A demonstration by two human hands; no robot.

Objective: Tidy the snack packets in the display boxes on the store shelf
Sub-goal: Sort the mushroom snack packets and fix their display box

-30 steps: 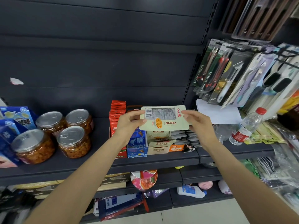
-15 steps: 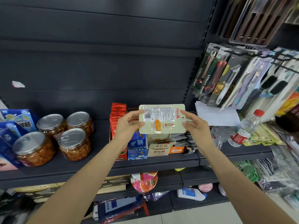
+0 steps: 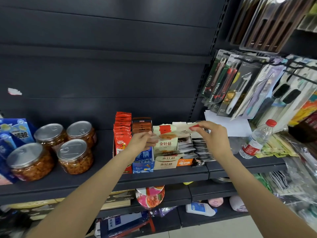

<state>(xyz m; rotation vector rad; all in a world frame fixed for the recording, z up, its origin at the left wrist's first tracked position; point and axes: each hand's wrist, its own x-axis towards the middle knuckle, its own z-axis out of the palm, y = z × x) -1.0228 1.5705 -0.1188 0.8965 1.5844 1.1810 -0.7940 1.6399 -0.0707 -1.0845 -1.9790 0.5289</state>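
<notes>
The left hand (image 3: pixel 143 140) pinches the left edge of a cream enoki mushroom snack packet (image 3: pixel 165 140). The right hand (image 3: pixel 211 134) pinches its blurred upper right corner. The packet stands upright in the cream display box (image 3: pixel 165 163) on the dark store shelf (image 3: pixel 103 179), just right of the blue box (image 3: pixel 143 162). It looks light, thin and floppy with a slick film, so holding both side edges should keep it flat.

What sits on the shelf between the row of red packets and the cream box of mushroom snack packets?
In the head view, a blue display box holding dark brown packets stands between the red packets and the cream box; the left hand partly covers it.
</notes>
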